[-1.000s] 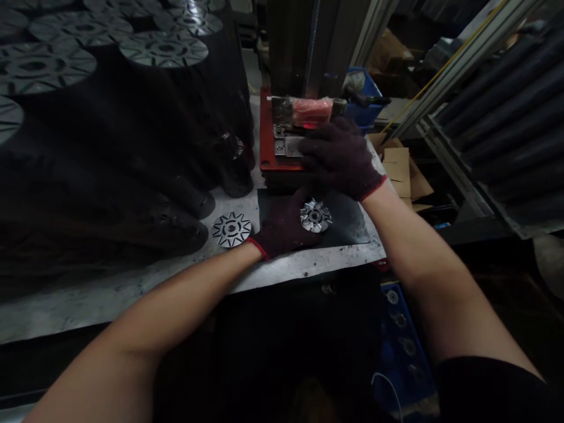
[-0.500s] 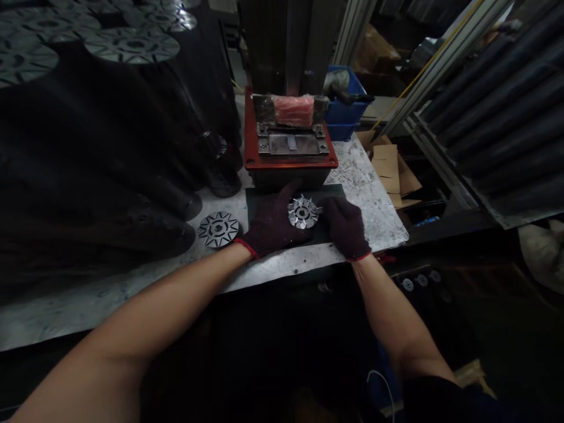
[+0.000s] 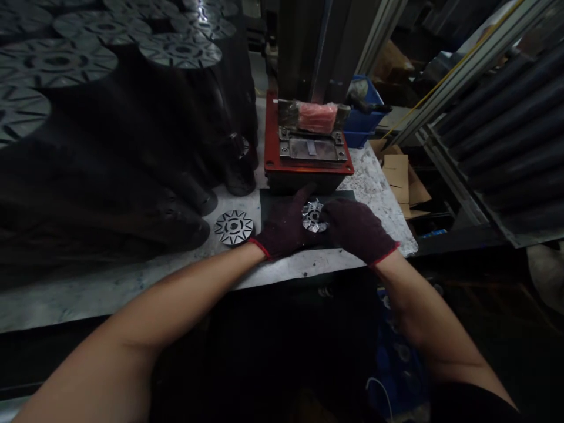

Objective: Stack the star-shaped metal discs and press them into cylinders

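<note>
A slotted metal rotor core (image 3: 314,217) with thin bright pieces standing up from its face rests on a dark mat (image 3: 272,200). My left hand (image 3: 285,228), in a dark maroon knit glove, is wrapped against its left side, the thumb stretched up past it. Gloved alike, my right hand (image 3: 356,228) reaches over the right part of the core with its fingers bent in and pressed together. What those fingertips pinch, if anything, is hidden. Left of my left wrist, a second slotted rotor core (image 3: 234,227) lies face up on the white bench top.
Behind the mat stands a red-topped fixture (image 3: 308,167) with a metal plate and a pink wrapped pad. Tall dark stacks of rotor cores (image 3: 180,50) crowd the left. A blue bin (image 3: 363,120) and an open cardboard box (image 3: 399,179) are at the right.
My right hand has moved in from beside the core to over its right part. My left hand stays against the core. The whole view has shifted slightly.
</note>
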Demonstrator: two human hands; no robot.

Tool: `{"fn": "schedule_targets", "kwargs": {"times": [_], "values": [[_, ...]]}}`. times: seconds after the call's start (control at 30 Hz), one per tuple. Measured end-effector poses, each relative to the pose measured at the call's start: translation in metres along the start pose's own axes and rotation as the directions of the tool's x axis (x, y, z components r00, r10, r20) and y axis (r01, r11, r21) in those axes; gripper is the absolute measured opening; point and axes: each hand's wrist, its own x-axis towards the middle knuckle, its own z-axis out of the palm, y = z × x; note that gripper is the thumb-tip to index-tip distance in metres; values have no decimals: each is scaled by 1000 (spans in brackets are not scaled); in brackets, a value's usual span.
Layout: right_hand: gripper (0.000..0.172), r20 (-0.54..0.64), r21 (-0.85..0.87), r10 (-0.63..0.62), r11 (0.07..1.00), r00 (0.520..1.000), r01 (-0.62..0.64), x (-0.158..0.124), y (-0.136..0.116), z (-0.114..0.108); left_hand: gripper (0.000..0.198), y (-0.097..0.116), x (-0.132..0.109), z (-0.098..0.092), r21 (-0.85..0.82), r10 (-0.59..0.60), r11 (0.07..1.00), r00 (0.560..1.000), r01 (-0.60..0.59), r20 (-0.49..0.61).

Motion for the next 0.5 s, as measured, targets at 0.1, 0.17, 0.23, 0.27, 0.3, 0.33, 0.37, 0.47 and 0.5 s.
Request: {"fn": "schedule_targets", "kwargs": {"times": [0.1, 0.17, 0.23, 0.27, 0.3, 0.33, 0.37, 0.47, 0.5], "values": [[31, 51, 128, -61, 990, 997, 54, 10, 8, -35, 108, 5, -5, -3, -25, 148, 988, 986, -150, -70], [38, -104, 127, -82, 987, 991, 95, 28, 14, -53, 80, 8, -7, -5, 38, 289, 957, 956, -287, -58], [43, -253, 21, -142, 988, 957, 152, 57, 18, -59, 58, 11, -7, -6, 127, 380, 917, 925, -377, 0], [44, -270, -37, -199, 980, 942, 196, 74, 19, -58, 52, 11, -6, -7, 166, 403, 901, 915, -401, 22], [44, -254, -83, -262, 965, 931, 248, 91, 20, -56, 49, 11, -5, -7, 197, 414, 889, 910, -413, 38], [43, -223, -117, -316, 948, 922, 296, 107, 21, -52, 47, 11, -3, -7, 221, 416, 882, 908, -417, 55], [41, -186, -142, -356, 932, 916, 333, 119, 23, -49, 45, 11, -1, -7, 240, 410, 877, 909, -416, 76], [34, -157, -147, -365, 928, 918, 344, 130, 23, -39, 32, 12, 2, -6, 263, 359, 888, 926, -376, 112], [32, -217, -102, -327, 945, 920, 312, 124, 21, -36, 29, 12, 3, -6, 251, 344, 898, 932, -362, 112]]}}
